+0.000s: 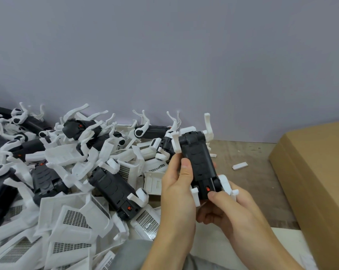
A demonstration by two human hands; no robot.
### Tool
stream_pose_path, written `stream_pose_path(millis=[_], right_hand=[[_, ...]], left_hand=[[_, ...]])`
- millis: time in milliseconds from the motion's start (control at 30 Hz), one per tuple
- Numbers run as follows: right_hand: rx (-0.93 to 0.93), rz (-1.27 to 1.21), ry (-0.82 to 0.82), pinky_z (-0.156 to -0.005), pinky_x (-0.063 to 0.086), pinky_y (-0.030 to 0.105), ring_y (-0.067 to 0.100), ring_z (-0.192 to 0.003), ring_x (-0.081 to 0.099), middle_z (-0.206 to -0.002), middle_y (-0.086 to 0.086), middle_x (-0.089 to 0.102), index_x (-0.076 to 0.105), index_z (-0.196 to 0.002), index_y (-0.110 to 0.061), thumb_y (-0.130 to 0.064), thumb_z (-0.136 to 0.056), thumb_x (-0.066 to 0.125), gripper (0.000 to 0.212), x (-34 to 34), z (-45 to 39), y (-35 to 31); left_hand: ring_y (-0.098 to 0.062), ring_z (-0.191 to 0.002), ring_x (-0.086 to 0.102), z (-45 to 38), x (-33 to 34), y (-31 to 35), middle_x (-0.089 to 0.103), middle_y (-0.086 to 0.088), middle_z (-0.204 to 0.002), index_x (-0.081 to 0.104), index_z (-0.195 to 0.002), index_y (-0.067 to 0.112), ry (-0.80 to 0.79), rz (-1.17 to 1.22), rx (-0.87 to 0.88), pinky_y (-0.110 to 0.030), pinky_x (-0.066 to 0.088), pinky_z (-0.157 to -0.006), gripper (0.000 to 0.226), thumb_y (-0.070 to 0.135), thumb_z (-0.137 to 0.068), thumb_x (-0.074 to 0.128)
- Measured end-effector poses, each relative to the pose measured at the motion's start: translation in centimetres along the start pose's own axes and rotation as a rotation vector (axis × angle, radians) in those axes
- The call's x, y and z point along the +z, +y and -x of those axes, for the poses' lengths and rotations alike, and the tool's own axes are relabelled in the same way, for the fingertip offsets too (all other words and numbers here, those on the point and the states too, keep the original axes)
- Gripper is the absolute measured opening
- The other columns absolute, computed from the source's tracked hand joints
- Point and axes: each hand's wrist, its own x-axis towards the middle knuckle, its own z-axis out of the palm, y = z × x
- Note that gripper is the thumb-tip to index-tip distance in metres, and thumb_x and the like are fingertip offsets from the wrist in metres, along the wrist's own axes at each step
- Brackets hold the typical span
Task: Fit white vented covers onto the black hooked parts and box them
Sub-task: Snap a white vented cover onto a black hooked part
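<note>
In the head view, a black ribbed plastic hooked part with white curved hooks at both ends point(200, 164) is held up over the desk point(248, 154), its long axis running from near to far and leaning slightly left at the far end. The left hand point(176, 184) grips its left flank, thumb laid on top; the right hand point(223, 207) holds the near end, thumb pressed just beside the small red tab. The heap of white vented plastic covers point(73, 219) lies to the left, nearer the left hand; the brown cardboard box point(316, 172) stands at right.
</note>
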Motion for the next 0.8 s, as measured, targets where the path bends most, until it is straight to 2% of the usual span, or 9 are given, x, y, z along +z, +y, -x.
stream_pose_path(millis=[133,200,267,333,400,500,633,700,800], right_hand=[[0.022,0.065,0.018,-0.066,0.048,0.034,0.020,-0.069,0.070,-0.073,0.007,0.071,0.074,-0.084,-0.028,-0.030,-0.074,0.053,0.023,0.0,0.1,-0.1],[0.021,0.087,0.045,-0.065,0.049,0.034,0.021,-0.068,0.071,-0.070,0.003,0.071,0.074,-0.083,-0.029,-0.026,-0.087,0.057,0.017,0.0,0.0,-0.2],[0.033,0.111,0.064,-0.062,0.049,0.033,0.022,-0.068,0.073,-0.069,0.002,0.072,0.074,-0.082,-0.034,-0.017,-0.098,0.054,0.030,-0.1,0.0,-0.2],[0.029,0.097,0.081,-0.062,0.048,0.031,0.023,-0.070,0.073,-0.072,0.004,0.074,0.074,-0.083,-0.038,-0.022,-0.096,0.056,0.027,0.1,0.1,-0.1],[0.034,0.010,0.056,-0.061,0.046,0.031,0.025,-0.069,0.071,-0.075,0.009,0.074,0.075,-0.087,-0.036,-0.037,-0.083,0.065,0.011,0.3,0.2,-0.3],[0.019,-0.045,0.023,-0.060,0.046,0.029,0.024,-0.066,0.066,-0.077,0.011,0.072,0.073,-0.093,-0.033,-0.030,-0.073,0.059,0.025,0.4,0.2,-0.1],[-0.102,0.536,0.040,-0.067,0.046,0.015,0.005,-0.072,0.064,-0.084,-0.012,0.068,0.057,-0.099,-0.041,-0.017,-0.084,0.065,0.030,1.9,0.7,0.6],[-0.123,0.852,-0.085,-0.077,0.044,0.010,-0.002,-0.084,0.057,-0.092,-0.019,0.058,0.054,-0.109,-0.044,-0.034,-0.086,0.066,0.028,3.4,0.9,0.4],[-0.071,1.095,-0.243,-0.093,0.039,0.018,0.000,-0.109,0.044,-0.108,-0.023,0.036,0.044,-0.131,-0.044,-0.061,-0.087,0.059,0.050,4.8,0.9,0.1]], left_hand=[[-0.036,-0.086,0.059,0.1,0.1,0.0,0.071,-0.017,-0.110,0.069,-0.103,0.029,-0.002,-0.022,-0.005,-0.031,0.041,-0.049,0.028,0.039,-0.103,0.043],[-0.036,-0.090,0.062,0.1,0.2,-0.1,0.072,-0.013,-0.108,0.069,-0.105,0.032,0.000,-0.020,0.016,-0.034,0.043,-0.054,0.027,0.037,-0.104,0.042],[-0.037,-0.097,0.065,0.1,0.4,-0.1,0.073,-0.009,-0.109,0.069,-0.108,0.035,0.012,-0.008,0.027,-0.042,0.047,-0.066,0.026,0.037,-0.103,0.044],[-0.038,-0.098,0.065,0.2,0.4,-0.1,0.073,-0.010,-0.111,0.068,-0.112,0.034,0.018,0.020,0.009,-0.042,0.049,-0.069,0.025,0.039,-0.101,0.046],[-0.036,-0.086,0.062,0.4,0.3,0.4,0.070,-0.018,-0.109,0.065,-0.112,0.027,0.005,0.065,-0.025,-0.034,0.046,-0.054,0.024,0.039,-0.100,0.048],[-0.030,-0.078,0.064,0.4,0.0,2.6,0.068,-0.023,-0.097,0.059,-0.116,0.016,0.019,0.201,0.011,-0.036,0.053,-0.061,0.034,0.034,-0.087,0.057],[-0.023,-0.081,0.071,0.1,-0.9,7.4,0.073,-0.009,-0.086,0.063,-0.112,0.009,-0.014,0.409,0.197,-0.031,0.059,-0.068,0.029,0.020,-0.085,0.064],[-0.019,-0.082,0.071,0.1,-1.5,9.0,0.073,-0.002,-0.084,0.076,-0.090,0.016,-0.027,0.443,0.250,-0.030,0.060,-0.077,0.014,0.021,-0.085,0.064],[-0.015,-0.084,0.071,0.4,-2.2,10.4,0.073,0.005,-0.080,0.080,-0.071,0.022,0.009,0.467,0.279,-0.027,0.059,-0.079,0.021,0.024,-0.082,0.062]])
